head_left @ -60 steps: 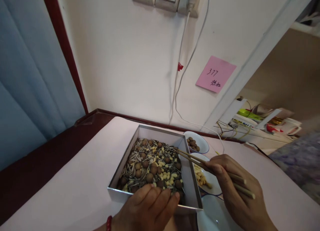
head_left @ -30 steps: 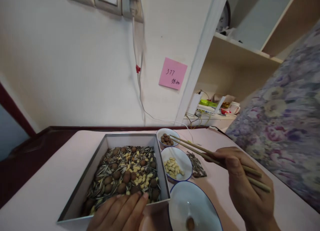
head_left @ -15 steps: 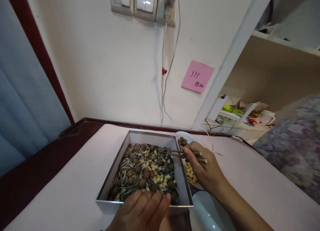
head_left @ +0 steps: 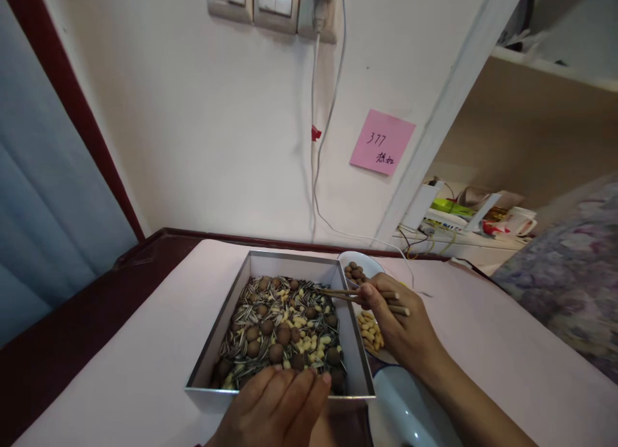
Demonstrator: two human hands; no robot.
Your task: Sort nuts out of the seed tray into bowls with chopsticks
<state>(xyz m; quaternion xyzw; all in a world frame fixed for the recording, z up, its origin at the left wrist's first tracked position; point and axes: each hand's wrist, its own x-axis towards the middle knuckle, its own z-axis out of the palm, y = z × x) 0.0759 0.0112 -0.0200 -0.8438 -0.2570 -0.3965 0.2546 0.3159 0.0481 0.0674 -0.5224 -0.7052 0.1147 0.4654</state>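
Two chopsticks [head_left: 344, 292] cross over the box's right rim [head_left: 362, 344].

The one camera sits on the person's head, facing forward and down across the pale pink tabletop [head_left: 140, 337] to the far plain white wall [head_left: 217, 131]. It looks into the square, silver-rimmed box [head_left: 351, 353] from close above its near side, a blue cloth curtain [head_left: 48, 202] at left.

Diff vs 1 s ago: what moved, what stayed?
The right hand moved left, taking the tan wooden chopsticks from over the white bowl of brown balls to over the square grey-rimmed box of striped seeds. Stayed: its hold on the chopsticks; the left hand at the box's near rim.
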